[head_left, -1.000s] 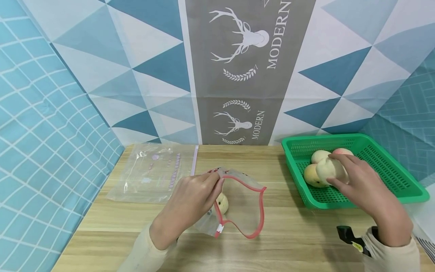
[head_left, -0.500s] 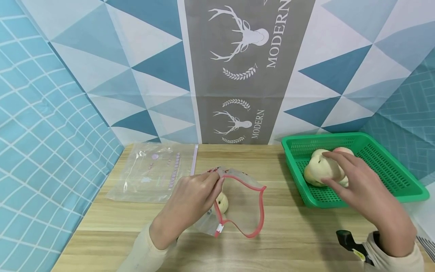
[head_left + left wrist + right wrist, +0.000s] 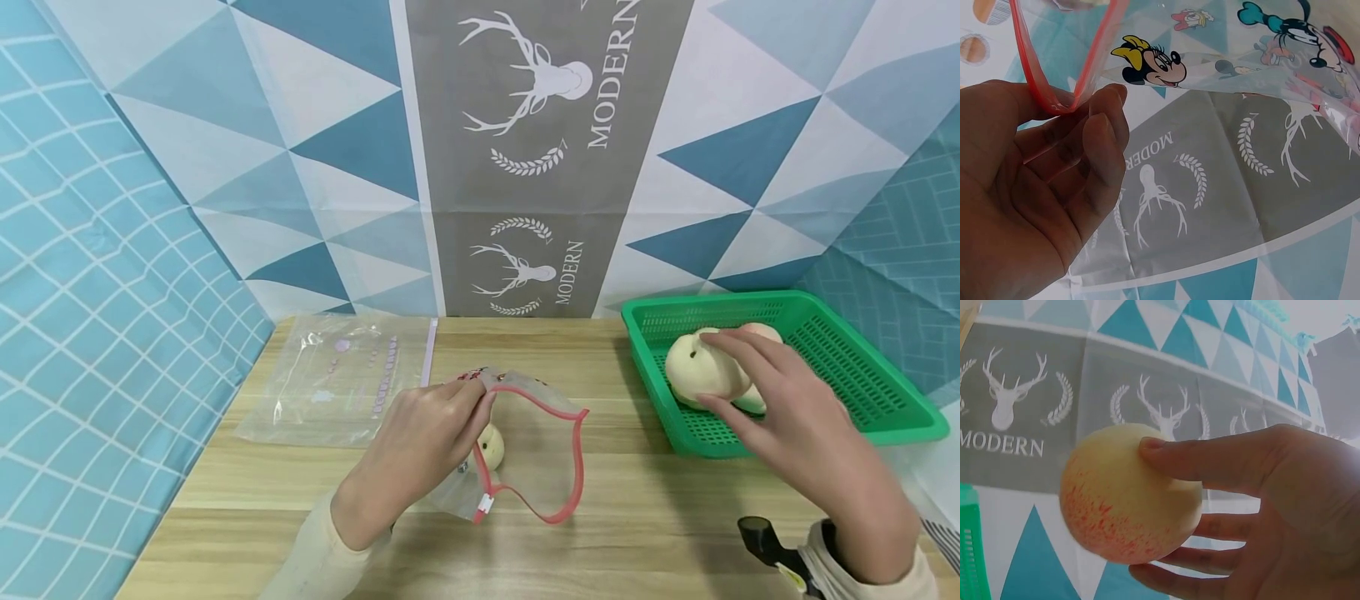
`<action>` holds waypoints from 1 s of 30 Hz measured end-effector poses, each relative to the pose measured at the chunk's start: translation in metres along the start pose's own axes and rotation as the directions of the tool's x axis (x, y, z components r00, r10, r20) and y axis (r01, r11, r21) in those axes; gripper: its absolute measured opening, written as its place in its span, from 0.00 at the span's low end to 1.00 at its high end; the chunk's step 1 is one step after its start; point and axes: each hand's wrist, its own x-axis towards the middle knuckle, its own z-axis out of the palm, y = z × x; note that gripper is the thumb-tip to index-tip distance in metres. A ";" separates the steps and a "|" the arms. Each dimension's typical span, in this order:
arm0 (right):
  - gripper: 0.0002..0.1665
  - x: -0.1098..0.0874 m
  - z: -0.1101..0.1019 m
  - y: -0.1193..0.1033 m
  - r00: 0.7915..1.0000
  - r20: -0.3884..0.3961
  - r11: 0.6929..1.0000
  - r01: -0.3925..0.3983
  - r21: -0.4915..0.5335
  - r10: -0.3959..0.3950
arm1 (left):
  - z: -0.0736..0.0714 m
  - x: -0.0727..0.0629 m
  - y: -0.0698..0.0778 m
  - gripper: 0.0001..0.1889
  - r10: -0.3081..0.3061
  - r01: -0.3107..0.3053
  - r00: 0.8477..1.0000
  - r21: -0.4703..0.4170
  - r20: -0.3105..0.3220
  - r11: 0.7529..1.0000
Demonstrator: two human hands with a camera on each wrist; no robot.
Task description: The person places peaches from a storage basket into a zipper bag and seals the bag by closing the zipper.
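Observation:
In the head view my left hand (image 3: 416, 454) pinches the red-edged mouth of a clear zip bag (image 3: 536, 483) between thumb and fingers. The left wrist view shows the pinched red edge and cartoon figures printed on the bag (image 3: 1285, 37). Inside the bag is a pale peach (image 3: 491, 447), partly hidden behind my left hand. My right hand (image 3: 802, 425) grips another pale peach (image 3: 697, 367) over the left part of a green basket (image 3: 862, 392). Red speckles on the held peach (image 3: 1129, 494) show in the right wrist view, with the thumb on its top.
More peaches lie in the basket, one with a pink top (image 3: 761, 332), partly covered by my right hand and the held peach. A second clear bag (image 3: 322, 392) lies flat at the back left of the wooden table (image 3: 600, 550). Patterned cloth (image 3: 517, 183) stands behind.
My right hand has shifted the held peach slightly left over the basket, and the peach has turned so that its dark stem hollow shows. My left hand and the bag have stayed in place.

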 end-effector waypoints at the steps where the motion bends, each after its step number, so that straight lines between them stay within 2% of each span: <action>1: 0.38 0.001 0.000 -0.003 1.000 -0.009 1.000 0.016 0.014 -0.016 | 0.000 0.000 0.000 0.12 0.000 0.000 1.000 -0.002 -0.001 1.000; 3: 0.35 0.003 0.001 -0.008 0.997 -0.039 0.996 0.068 0.050 -0.066 | 0.000 0.000 0.000 0.12 0.001 -0.001 1.000 -0.003 -0.004 1.000; 7: 0.41 0.006 0.004 -0.022 0.986 -0.076 0.981 0.156 0.111 -0.148 | 0.001 0.000 0.000 0.12 0.000 0.000 1.000 -0.001 -0.005 1.000; 12: 0.39 0.008 0.007 -0.044 0.976 -0.101 0.968 0.206 0.141 -0.193 | 0.001 -0.001 0.000 0.11 -0.007 0.007 1.000 0.002 0.003 1.000; 14: 0.38 0.009 0.008 -0.053 0.969 -0.111 0.957 0.236 0.169 -0.220 | 0.001 -0.001 -0.001 0.11 -0.008 0.008 1.000 0.004 0.003 1.000; 21: 0.31 0.011 0.019 -0.080 0.925 -0.132 0.891 0.378 0.253 -0.356 | 0.001 -0.001 0.000 0.13 -0.006 0.006 1.000 0.014 -0.006 1.000; 25: 0.29 0.005 0.029 -0.090 0.921 -0.052 0.884 0.385 0.266 -0.385 | 0.000 -0.001 0.000 0.13 -0.001 0.001 1.000 0.019 -0.013 1.000; 27: 0.28 0.002 0.034 -0.094 0.923 0.029 0.893 0.362 0.268 -0.383 | 0.000 -0.001 0.001 0.12 0.001 0.000 1.000 0.018 -0.009 1.000; 30: 0.38 0.000 0.045 -0.102 0.915 0.138 0.907 0.338 0.251 -0.379 | -0.001 -0.001 0.001 0.12 0.006 -0.006 1.000 0.019 0.007 1.000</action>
